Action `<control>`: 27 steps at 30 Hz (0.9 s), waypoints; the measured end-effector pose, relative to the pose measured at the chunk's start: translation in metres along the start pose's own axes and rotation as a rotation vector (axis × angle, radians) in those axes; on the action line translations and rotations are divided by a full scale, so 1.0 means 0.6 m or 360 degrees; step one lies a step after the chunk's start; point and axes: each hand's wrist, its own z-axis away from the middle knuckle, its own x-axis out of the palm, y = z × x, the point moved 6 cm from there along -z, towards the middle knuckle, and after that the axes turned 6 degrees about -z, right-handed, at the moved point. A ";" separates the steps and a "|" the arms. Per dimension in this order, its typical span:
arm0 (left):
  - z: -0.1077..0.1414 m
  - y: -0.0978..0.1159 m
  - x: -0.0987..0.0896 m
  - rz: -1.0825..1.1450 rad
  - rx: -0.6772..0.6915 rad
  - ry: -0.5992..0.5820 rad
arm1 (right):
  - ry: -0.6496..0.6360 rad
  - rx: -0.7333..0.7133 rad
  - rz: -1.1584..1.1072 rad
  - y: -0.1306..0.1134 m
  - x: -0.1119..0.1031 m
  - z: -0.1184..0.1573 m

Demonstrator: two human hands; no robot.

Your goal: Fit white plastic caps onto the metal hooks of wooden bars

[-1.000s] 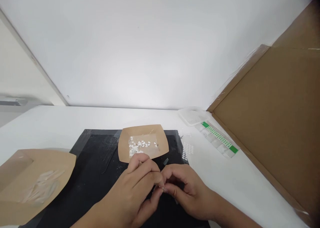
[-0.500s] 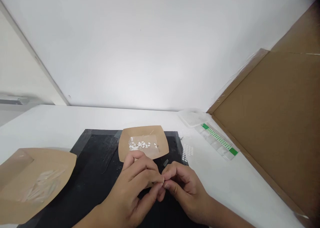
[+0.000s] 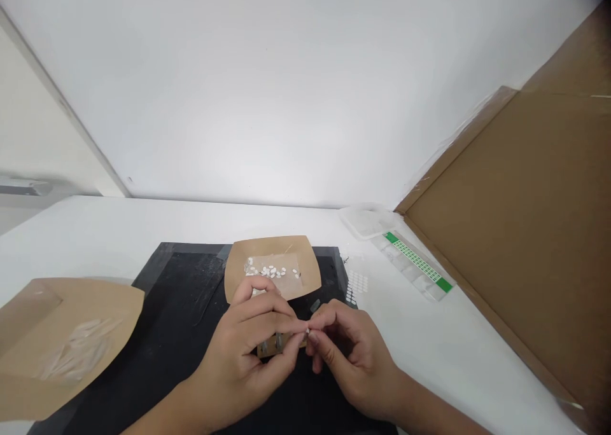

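My left hand (image 3: 252, 352) and my right hand (image 3: 351, 352) meet fingertip to fingertip over the black mat (image 3: 191, 333). Both are closed in a pinch at a tiny light-coloured piece (image 3: 308, 331), too small to make out. Under my left hand's fingers a small brown and clear item (image 3: 274, 345) partly shows, its rest hidden. Just beyond my left hand sits a brown paper tray (image 3: 312, 276) holding small white oval pieces (image 3: 272, 271) on a clear sheet.
At the left is a larger brown tray (image 3: 119, 301) with clear plastic packets (image 3: 79, 352). White oval stickers (image 3: 357, 283) lie right of the mat, near a clear case with a green strip (image 3: 417, 264). Cardboard (image 3: 515, 231) stands at the right.
My joined fingertips have shifted slightly up and left in the picture. More of the small brown and clear item now shows between my left thumb and fingers.
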 end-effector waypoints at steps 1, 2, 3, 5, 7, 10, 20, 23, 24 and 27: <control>-0.001 -0.001 0.000 -0.0010 -0.0011 0.0005 | 0.0006 -0.0001 0.0042 -0.002 0.001 0.001; -0.001 -0.001 -0.001 -0.0020 -0.0015 0.0012 | 0.0008 -0.0005 0.0085 -0.003 0.002 0.001; -0.002 0.000 -0.001 -0.0029 -0.0011 0.0015 | 0.0008 -0.0011 0.0123 -0.005 0.003 0.002; -0.002 0.000 -0.001 -0.0055 0.0004 0.0014 | -0.0001 -0.0021 0.0179 -0.007 0.005 0.004; -0.001 0.000 0.000 -0.0086 0.0015 -0.0004 | -0.0014 -0.0030 0.0216 -0.009 0.005 0.004; 0.001 0.000 0.001 -0.0134 0.0030 -0.0007 | -0.0011 -0.0041 0.0291 -0.012 0.004 0.003; -0.004 0.006 0.003 -0.0197 0.0045 -0.0043 | -0.0052 0.0079 0.0294 0.001 0.006 0.008; -0.004 0.006 0.004 -0.0232 0.0023 -0.0045 | -0.0054 0.0125 0.0210 0.003 0.008 0.008; -0.005 0.006 0.005 -0.0244 0.0015 -0.0047 | -0.0054 0.0137 0.0178 0.003 0.009 0.007; -0.005 0.006 0.007 -0.0243 -0.0010 -0.0079 | -0.0052 0.0178 0.0088 0.002 0.010 0.006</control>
